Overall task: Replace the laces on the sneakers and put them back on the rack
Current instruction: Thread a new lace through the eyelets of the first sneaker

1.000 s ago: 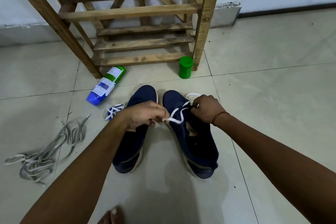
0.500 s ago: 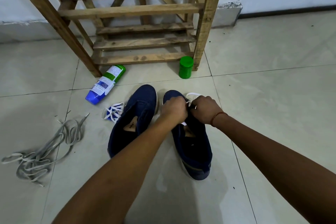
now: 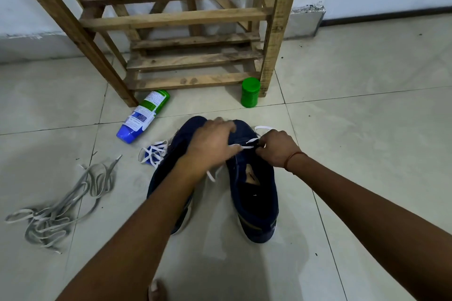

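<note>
Two navy sneakers stand side by side on the tiled floor, the right sneaker [image 3: 254, 193] and the left sneaker [image 3: 168, 171], which my forearm partly covers. A white lace [image 3: 247, 144] runs across the right sneaker's front eyelets. My left hand [image 3: 212, 144] lies over the toe area and pinches one part of that lace. My right hand [image 3: 276, 149] pinches the lace at the shoe's right side. A second white lace [image 3: 152, 155] lies bundled left of the sneakers. The wooden rack [image 3: 186, 19] stands behind, with bare shelves.
A pile of old grey laces [image 3: 61, 205] lies on the floor at the left. A blue-and-green bottle [image 3: 144, 115] lies on its side near the rack's left leg. A green jar [image 3: 250, 92] stands by the right leg. A toe [image 3: 156, 288] shows at the bottom edge.
My left hand has moved from the gap between the shoes onto the right sneaker's toe, drawing the lace across. The view has shifted slightly.
</note>
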